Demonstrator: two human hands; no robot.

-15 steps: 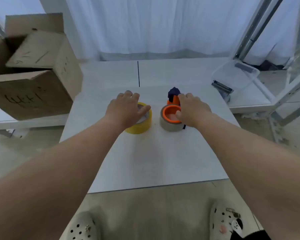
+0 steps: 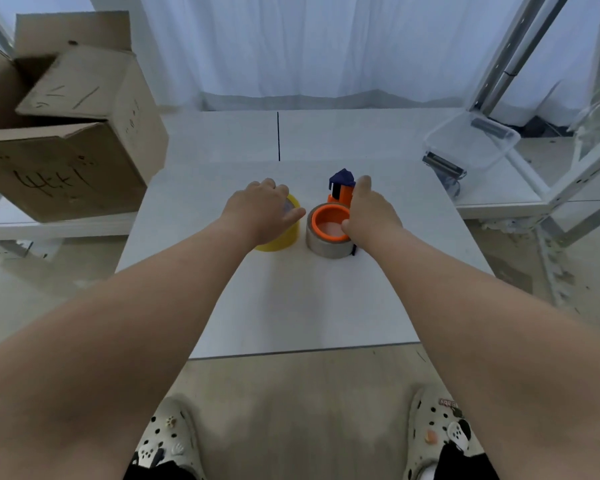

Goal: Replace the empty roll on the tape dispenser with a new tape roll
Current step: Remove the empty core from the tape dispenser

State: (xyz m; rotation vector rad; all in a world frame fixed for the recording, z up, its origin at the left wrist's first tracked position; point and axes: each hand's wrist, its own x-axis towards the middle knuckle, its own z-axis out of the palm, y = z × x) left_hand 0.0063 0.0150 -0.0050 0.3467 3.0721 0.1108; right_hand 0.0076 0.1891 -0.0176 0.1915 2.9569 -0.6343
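— What has the left grip (image 2: 260,211) got?
— It lies on top of the yellow tape roll (image 2: 281,242), fingers curled over the far rim and thumb pointing out along the right side. The roll sits flat on the white surface (image 2: 291,299).
— And the right grip (image 2: 368,216)?
— It is clamped on the tape dispenser (image 2: 317,223). The thumb presses on the orange hub's rim and the fingers reach up along the orange body towards the navy head (image 2: 342,178).
— Where is the empty roll (image 2: 323,247)?
— On the hub, a thin grey-brown band round the orange ring. The dispenser lies on its side, just beside the yellow roll, and whether the two touch I cannot tell.
— What is further out?
— An open cardboard box (image 2: 66,161) with scrawled marks stands on the left. A clear plastic container (image 2: 471,140) stands on the right, on a lower white shelf. A white curtain (image 2: 326,46) hangs behind. Patterned clogs (image 2: 167,441) show on the floor below.
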